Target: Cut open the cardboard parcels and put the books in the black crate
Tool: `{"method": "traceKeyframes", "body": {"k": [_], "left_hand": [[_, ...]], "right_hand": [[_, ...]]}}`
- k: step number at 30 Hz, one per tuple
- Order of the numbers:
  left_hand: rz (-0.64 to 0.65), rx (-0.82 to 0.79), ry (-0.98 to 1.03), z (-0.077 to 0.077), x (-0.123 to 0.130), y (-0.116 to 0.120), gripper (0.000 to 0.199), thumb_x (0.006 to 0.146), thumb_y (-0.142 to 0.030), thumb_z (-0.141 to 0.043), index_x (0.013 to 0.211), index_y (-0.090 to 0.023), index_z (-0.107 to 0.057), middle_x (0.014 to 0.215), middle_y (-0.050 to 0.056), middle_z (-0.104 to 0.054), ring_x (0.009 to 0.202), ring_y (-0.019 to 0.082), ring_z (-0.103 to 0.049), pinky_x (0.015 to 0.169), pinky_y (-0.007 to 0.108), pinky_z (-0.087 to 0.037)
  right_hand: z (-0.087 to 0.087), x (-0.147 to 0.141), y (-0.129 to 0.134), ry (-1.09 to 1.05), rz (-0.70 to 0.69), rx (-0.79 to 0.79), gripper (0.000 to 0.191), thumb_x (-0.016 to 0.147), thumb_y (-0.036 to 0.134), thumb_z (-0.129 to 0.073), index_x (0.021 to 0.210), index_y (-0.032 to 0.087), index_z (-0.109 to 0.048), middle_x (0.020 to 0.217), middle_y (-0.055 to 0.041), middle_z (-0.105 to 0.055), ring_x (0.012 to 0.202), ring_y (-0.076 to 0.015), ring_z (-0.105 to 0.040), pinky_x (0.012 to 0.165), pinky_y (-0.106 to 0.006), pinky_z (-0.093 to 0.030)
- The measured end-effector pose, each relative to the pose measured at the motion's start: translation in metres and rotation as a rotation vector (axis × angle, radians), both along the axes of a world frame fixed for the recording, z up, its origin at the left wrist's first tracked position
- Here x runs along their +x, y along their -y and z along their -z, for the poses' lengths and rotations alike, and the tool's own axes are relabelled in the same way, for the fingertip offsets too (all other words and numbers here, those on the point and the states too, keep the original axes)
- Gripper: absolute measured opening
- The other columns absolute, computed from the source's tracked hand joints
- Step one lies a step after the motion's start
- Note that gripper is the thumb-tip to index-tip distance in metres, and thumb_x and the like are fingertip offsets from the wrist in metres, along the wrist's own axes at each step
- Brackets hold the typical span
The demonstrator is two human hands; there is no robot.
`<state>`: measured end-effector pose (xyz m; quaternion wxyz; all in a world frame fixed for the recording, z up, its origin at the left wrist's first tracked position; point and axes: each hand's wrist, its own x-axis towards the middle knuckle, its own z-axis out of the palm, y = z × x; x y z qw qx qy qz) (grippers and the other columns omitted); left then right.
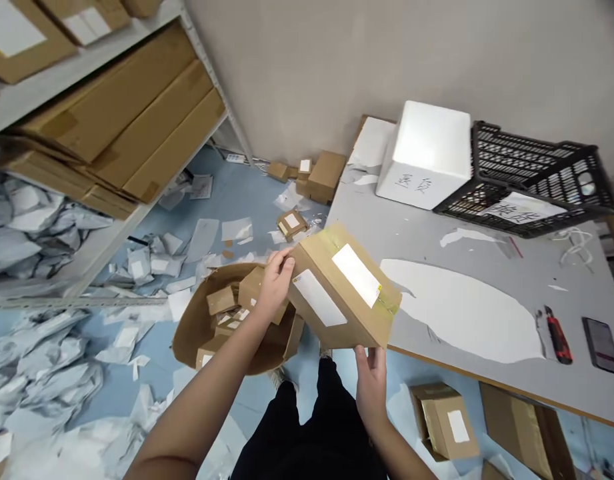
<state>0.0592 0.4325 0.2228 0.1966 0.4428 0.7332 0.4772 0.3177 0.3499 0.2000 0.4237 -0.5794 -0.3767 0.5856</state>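
Observation:
A brown cardboard box [311,267] with two white labels and yellowish tape hangs tilted in the air, held between both hands near the table's left edge. My left hand [277,280] grips its upper left corner, thumb on the near face. At its lower right corner, my right hand [371,380] holds the bottom edge, with the fingers partly hidden under it. To the left below the box, a large open carton [191,327] on the floor contains several small boxes.
The grey table [417,240] bears a white foam box [431,150], a black crate [531,167], a red cutter [557,337] and a phone [603,345]. Shelves [107,260] stand left. Grey bags, paper scraps and boxes [444,423] lie on the floor.

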Motion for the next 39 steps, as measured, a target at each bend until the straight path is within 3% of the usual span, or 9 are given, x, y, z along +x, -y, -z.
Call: {"method": "traceKeyframes", "body": {"k": [7, 13, 16, 19, 24, 27, 30, 34, 39], "left_hand": [[0.242, 0.013, -0.073, -0.005, 0.056, -0.114, 0.033, 0.094, -0.034, -0.047, 0.12, -0.023, -0.063, 0.116, 0.006, -0.064, 0.114, 0.021, -0.057, 0.103, 0.035, -0.042], [0.385, -0.125, -0.28, 0.001, 0.082, -0.198, 0.036, 0.095, -0.036, -0.045, 0.121, -0.023, -0.066, 0.113, 0.008, -0.066, 0.112, 0.026, -0.056, 0.101, 0.038, -0.041], [0.46, -0.224, -0.364, 0.017, 0.091, -0.241, 0.039, 0.095, -0.038, -0.044, 0.123, -0.022, -0.065, 0.114, 0.011, -0.065, 0.114, 0.03, -0.054, 0.101, 0.042, -0.039], [0.531, -0.29, -0.379, 0.044, 0.096, -0.276, 0.042, 0.094, -0.038, -0.045, 0.128, -0.021, -0.062, 0.121, 0.013, -0.064, 0.12, 0.034, -0.052, 0.106, 0.047, -0.034], [0.64, -0.279, -0.428, 0.078, 0.102, -0.301, 0.05, 0.093, -0.032, -0.044, 0.141, -0.017, -0.049, 0.144, 0.014, -0.05, 0.137, 0.03, -0.039, 0.118, 0.048, -0.015], [0.607, -0.178, -0.381, 0.077, 0.098, -0.285, 0.053, 0.094, -0.032, -0.041, 0.145, -0.019, -0.043, 0.154, 0.01, -0.038, 0.146, 0.025, -0.026, 0.12, 0.045, -0.014], [0.477, -0.079, -0.31, 0.071, 0.082, -0.236, 0.053, 0.095, -0.033, -0.04, 0.147, -0.02, -0.04, 0.158, 0.008, -0.03, 0.149, 0.022, -0.018, 0.121, 0.042, -0.015], [0.286, -0.078, -0.111, 0.086, 0.043, -0.121, 0.053, 0.096, -0.037, -0.04, 0.147, -0.023, -0.04, 0.158, 0.007, -0.031, 0.146, 0.021, -0.026, 0.121, 0.041, -0.022], [-0.154, -0.286, 0.25, 0.152, -0.001, 0.058, 0.05, 0.095, -0.042, -0.042, 0.141, -0.023, -0.047, 0.146, 0.007, -0.049, 0.137, 0.022, -0.044, 0.117, 0.039, -0.032]], "right_hand": [[0.002, 0.029, -0.05, -0.09, 0.208, 0.011, 0.059, 0.086, 0.043, -0.06, 0.141, 0.029, -0.043, 0.139, -0.0059, -0.055, 0.128, -0.0234, -0.051, 0.108, -0.046, -0.041], [0.015, 0.015, -0.092, -0.28, 0.275, -0.078, 0.062, 0.087, 0.048, -0.057, 0.144, 0.03, -0.038, 0.146, -0.0081, -0.047, 0.129, -0.025, -0.05, 0.093, -0.043, -0.055], [0.035, -0.001, -0.118, -0.354, 0.3, -0.113, 0.065, 0.086, 0.053, -0.055, 0.144, 0.028, -0.038, 0.145, -0.0099, -0.048, 0.127, -0.0258, -0.052, 0.092, -0.045, -0.056], [0.059, -0.013, -0.144, -0.375, 0.337, -0.148, 0.064, 0.085, 0.056, -0.054, 0.141, 0.026, -0.039, 0.145, -0.0105, -0.049, 0.123, -0.0254, -0.056, 0.093, -0.046, -0.055], [0.082, -0.016, -0.167, -0.431, 0.315, -0.196, 0.053, 0.083, 0.053, -0.059, 0.128, 0.027, -0.048, 0.136, -0.0094, -0.056, 0.115, -0.0235, -0.062, 0.098, -0.047, -0.051], [0.086, -0.02, -0.167, -0.431, 0.248, -0.196, 0.047, 0.082, 0.051, -0.061, 0.122, 0.028, -0.05, 0.128, -0.007, -0.06, 0.109, -0.0222, -0.065, 0.1, -0.048, -0.05], [0.088, -0.026, -0.162, -0.441, 0.211, -0.223, 0.045, 0.08, 0.047, -0.065, 0.118, 0.028, -0.05, 0.119, -0.0051, -0.063, 0.109, -0.0217, -0.065, 0.102, -0.047, -0.048], [0.092, -0.028, -0.149, -0.429, 0.174, -0.267, 0.048, 0.078, 0.045, -0.067, 0.118, 0.027, -0.049, 0.118, -0.0052, -0.063, 0.112, -0.0219, -0.064, 0.103, -0.047, -0.047], [0.096, -0.035, -0.101, -0.341, 0.004, -0.319, 0.049, 0.079, 0.045, -0.068, 0.122, 0.026, -0.053, 0.119, -0.0054, -0.064, 0.112, -0.0224, -0.064, 0.105, -0.047, -0.045]]}}
